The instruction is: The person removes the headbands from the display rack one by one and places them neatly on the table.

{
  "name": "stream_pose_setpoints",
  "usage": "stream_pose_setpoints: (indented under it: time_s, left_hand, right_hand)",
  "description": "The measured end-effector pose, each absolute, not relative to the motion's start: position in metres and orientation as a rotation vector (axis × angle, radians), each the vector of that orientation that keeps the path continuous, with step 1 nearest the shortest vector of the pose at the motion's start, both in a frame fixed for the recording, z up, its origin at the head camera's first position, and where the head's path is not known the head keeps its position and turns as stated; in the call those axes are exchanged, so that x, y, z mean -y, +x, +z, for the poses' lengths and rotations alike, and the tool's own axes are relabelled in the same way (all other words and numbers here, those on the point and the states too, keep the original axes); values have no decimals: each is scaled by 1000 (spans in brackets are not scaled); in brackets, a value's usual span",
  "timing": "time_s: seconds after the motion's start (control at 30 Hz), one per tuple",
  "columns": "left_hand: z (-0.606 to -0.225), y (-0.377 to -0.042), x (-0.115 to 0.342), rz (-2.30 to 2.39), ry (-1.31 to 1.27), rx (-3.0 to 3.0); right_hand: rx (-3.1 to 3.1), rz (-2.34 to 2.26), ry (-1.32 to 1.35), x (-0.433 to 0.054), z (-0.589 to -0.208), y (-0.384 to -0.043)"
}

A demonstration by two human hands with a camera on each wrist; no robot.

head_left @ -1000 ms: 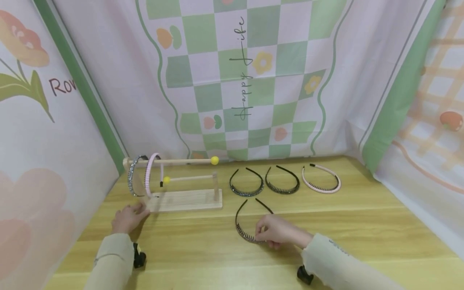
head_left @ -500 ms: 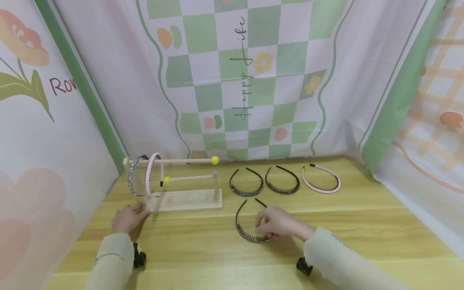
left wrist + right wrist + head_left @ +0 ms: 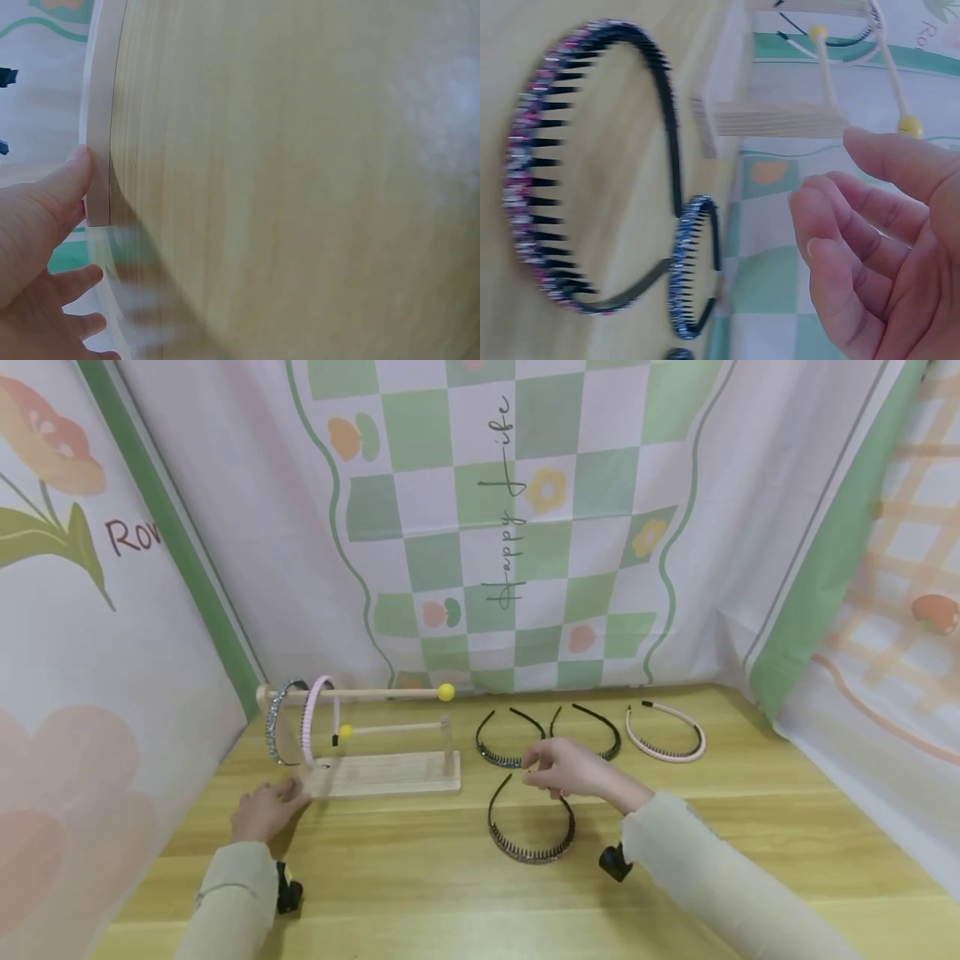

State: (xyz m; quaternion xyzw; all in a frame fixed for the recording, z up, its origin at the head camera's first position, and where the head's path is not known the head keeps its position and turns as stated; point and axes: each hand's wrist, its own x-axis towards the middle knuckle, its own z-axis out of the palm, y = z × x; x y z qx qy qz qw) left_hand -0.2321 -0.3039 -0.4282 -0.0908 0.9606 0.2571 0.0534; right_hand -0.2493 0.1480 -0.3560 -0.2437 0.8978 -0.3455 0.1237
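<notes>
My left hand [image 3: 262,814] holds the left end of a wooden headband stand [image 3: 382,775], its thumb against the base edge in the left wrist view. A silver glittery headband [image 3: 272,727] and a pink headband [image 3: 307,727] hang on the stand's upper rod. My right hand [image 3: 573,768], fingers loosely curled and holding nothing, is raised over the table. Below it in the head view lies a black toothed headband [image 3: 534,857] with pink and silver glitter, fully visible. Behind the hand are a blue-glitter headband [image 3: 501,760] and a black headband [image 3: 611,731], each partly covered.
A pink headband [image 3: 701,742] lies at the back right of the wooden table [image 3: 405,877]. The stand's lower rod [image 3: 397,728] and longer upper rod [image 3: 390,693] end in yellow balls. A patterned curtain [image 3: 480,527] closes off the back.
My right hand has come off the front glittery headband and moved up and away toward the back row. That headband stays on the table. The left hand has kept its place.
</notes>
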Motion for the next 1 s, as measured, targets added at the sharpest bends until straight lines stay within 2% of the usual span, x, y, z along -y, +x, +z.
stream_pose_setpoints:
  time_s: [0.57,1.0]
  left_hand:
    - [-424,-229,301,776,-288,-2912]
    - [-427,-232,303,769,-287,-2925]
  right_hand:
    - [-2736,-1097,-806,-96,-302,-271]
    - [-2714,-1100,-887,-41,-279,-277]
